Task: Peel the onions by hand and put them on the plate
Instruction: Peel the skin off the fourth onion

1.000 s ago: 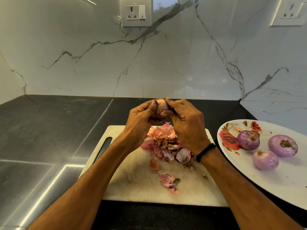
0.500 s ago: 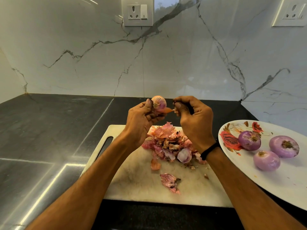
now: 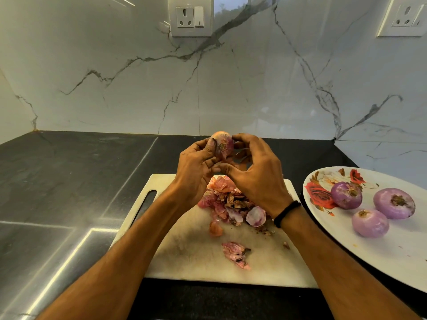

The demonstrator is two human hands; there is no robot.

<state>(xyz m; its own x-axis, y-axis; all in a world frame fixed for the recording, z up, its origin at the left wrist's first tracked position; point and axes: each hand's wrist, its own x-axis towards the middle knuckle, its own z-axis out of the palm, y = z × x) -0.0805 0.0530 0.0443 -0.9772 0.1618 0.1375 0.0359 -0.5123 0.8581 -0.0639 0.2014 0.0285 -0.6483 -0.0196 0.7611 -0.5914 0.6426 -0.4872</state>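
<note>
The onion is up in the air btw. both hands, over the far edge of the cutting board. The L hand has it: thumb on the near left side, fingers curled round the back. The R hand curls in from the right, w/ one fingertip on top of the onion and the thumb low, just under it. I can't tell if that hand pinches a bit of skin or only touches, as the fingers hide that spot. The onion's root end, w/ its small brown tuft, faces the person, so its long line points away, toward the wall. Its skin looks part on: pale orange-tan up top, purple streaks near the root. The next pull prob. goes from the root end, down and to the right. The plate is off to the right, nearer the R hand, w/ three peeled purple onions on it. A peel pile sits on the board right under the hands.
</note>
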